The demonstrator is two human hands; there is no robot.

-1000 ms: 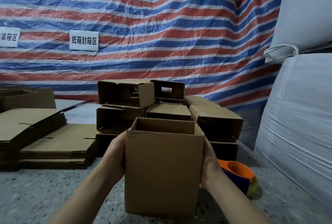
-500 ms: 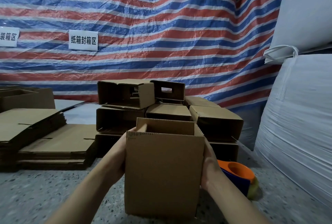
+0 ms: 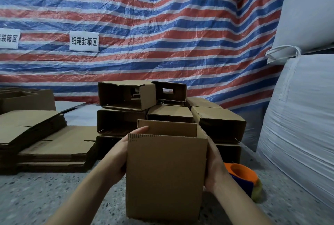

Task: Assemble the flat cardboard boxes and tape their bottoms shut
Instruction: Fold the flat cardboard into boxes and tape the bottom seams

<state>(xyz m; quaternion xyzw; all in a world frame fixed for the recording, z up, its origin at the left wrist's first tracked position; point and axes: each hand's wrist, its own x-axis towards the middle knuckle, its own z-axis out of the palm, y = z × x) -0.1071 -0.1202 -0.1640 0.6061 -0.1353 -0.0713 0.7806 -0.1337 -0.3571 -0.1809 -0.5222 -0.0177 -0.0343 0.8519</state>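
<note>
You hold the open-topped cardboard box (image 3: 166,176) upright on the speckled floor (image 3: 45,195) between both hands, your left hand (image 3: 119,154) gripping its left wall with fingertips on a top flap, your right hand (image 3: 215,168) clasping its right wall.

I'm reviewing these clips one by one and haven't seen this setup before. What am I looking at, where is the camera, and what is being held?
No machine here: a person works with bare hands, filmed by a wide-angle camera worn on the head, looking forward and down. The left hand and right hand hold an upright opened cardboard box by its sides, left fingers reaching over its top edge. Behind it stand stacked assembled boxes; to the left lie flat unfolded boxes. An orange and blue tape dispenser sits on the speckled floor. A striped tarp hangs behind.
</note>
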